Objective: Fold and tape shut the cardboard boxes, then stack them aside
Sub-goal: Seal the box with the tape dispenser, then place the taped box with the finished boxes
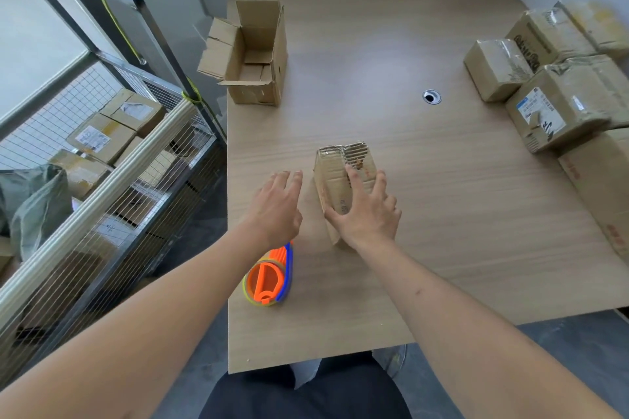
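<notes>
A small worn cardboard box [335,168] lies on the wooden table [425,214] in front of me. My right hand [369,214] rests flat on top of it with fingers spread. My left hand [277,206] hovers open just left of the box, holding nothing. An orange and blue tape dispenser [269,279] lies near the table's left front edge, partly under my left wrist. A bigger open box [253,54] with its flaps up stands at the far left of the table. Several taped boxes [558,95] are stacked at the right.
A wire-mesh cart [102,180] left of the table holds several more boxes and a grey bag. A round cable hole [431,97] sits in the tabletop right of centre. A flat cardboard piece [602,187] lies at the right edge.
</notes>
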`<action>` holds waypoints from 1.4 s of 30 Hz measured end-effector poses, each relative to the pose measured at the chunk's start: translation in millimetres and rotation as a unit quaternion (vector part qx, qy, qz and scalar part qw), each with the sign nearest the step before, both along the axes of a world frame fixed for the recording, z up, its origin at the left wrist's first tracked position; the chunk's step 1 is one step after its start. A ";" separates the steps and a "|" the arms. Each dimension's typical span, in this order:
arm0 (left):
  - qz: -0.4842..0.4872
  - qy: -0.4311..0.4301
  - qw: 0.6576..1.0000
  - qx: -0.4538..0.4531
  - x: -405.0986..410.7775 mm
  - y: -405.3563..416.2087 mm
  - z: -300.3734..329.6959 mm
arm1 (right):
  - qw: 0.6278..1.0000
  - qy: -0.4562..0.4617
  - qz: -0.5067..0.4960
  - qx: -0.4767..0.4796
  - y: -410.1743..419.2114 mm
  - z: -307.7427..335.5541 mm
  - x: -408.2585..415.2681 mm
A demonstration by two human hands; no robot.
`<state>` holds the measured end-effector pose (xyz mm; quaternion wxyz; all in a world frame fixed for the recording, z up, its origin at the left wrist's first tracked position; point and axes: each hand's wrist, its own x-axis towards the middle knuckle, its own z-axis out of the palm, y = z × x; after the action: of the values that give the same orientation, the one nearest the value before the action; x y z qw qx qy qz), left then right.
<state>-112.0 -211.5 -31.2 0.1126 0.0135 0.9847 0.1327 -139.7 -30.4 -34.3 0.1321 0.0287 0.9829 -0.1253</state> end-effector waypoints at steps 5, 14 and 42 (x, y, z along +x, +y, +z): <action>0.008 0.015 1.000 -0.010 -4.1 5.8 33.9 | 1.000 0.006 0.009 0.000 16.8 27.0 -11.5; 0.036 0.077 0.995 -0.043 -14.6 47.4 107.7 | 0.996 0.047 0.078 -0.014 60.9 109.1 -39.1; -0.165 0.124 0.977 -0.045 45.8 172.3 222.1 | 0.988 0.137 -0.050 0.048 181.4 234.8 112.1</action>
<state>-66.2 -39.1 190.9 0.0103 0.1873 0.9801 0.0653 -27.6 151.1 200.5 -0.0118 0.0663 0.9939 -0.0874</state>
